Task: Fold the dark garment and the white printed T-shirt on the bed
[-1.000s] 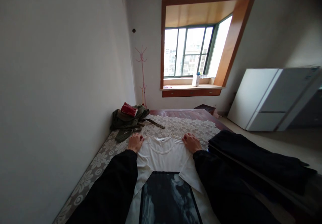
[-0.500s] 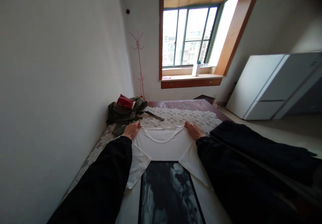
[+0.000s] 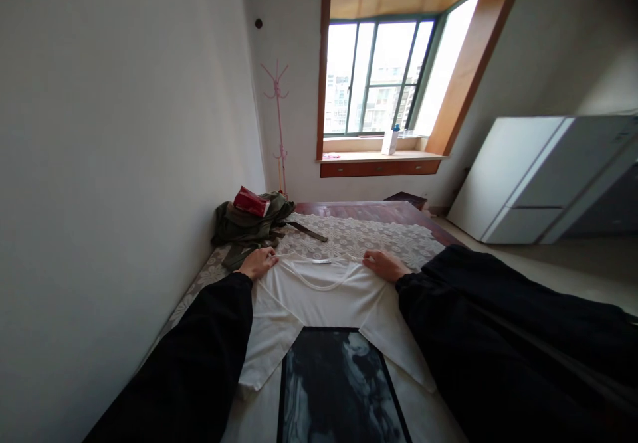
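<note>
A white T-shirt (image 3: 323, 297) with a large dark print (image 3: 339, 383) lies flat on a lace-covered table (image 3: 369, 234), collar pointing away from me. My left hand (image 3: 256, 262) pinches the left shoulder of the shirt beside the collar. My right hand (image 3: 381, 264) pinches the right shoulder. Both arms wear black sleeves. The collar with its small label is stretched straight between the two hands.
A heap of olive-green clothes (image 3: 249, 227) with a red packet (image 3: 250, 201) on top lies at the far left of the table by the wall. A dark garment (image 3: 498, 283) lies to the right. Beyond are a pink coat stand (image 3: 278, 124), a window ledge with a bottle (image 3: 389, 141), and a white cabinet (image 3: 543, 177).
Both hands went from lying flat on the shirt's shoulders to pinching them and pulling the collar taut. The shirt shifted slightly toward the far end and the sleeves spread out.
</note>
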Tool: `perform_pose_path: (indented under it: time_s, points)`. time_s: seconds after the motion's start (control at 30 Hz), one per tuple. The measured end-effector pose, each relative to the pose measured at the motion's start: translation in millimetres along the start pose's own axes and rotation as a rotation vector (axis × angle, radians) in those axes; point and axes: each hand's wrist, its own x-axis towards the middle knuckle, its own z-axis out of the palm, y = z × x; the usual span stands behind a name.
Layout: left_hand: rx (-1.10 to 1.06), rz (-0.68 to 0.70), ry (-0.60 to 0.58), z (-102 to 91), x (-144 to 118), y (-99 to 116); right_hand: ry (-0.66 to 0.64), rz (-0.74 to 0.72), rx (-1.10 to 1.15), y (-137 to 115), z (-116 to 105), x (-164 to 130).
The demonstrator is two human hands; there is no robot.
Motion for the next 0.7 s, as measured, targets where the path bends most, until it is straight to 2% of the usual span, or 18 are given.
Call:
perform_pose_path:
  time_s: [0.2, 0.47, 0.7]
  points:
    - [0.002, -0.012, 0.071, -1.3, 6.6, 1.7, 0.145, 0.087, -0.042, 0.8, 1.0, 7.2]
    - [0.136, -0.1, 0.074, 8.0, 6.9, 3.0, 0.101, 0.142, -0.15, 5.3, 20.4, 11.0]
    - [0.226, -0.09, 0.128, 18.3, 1.6, 14.7, 0.142, 0.123, -0.218, 6.0, 22.0, 8.8]
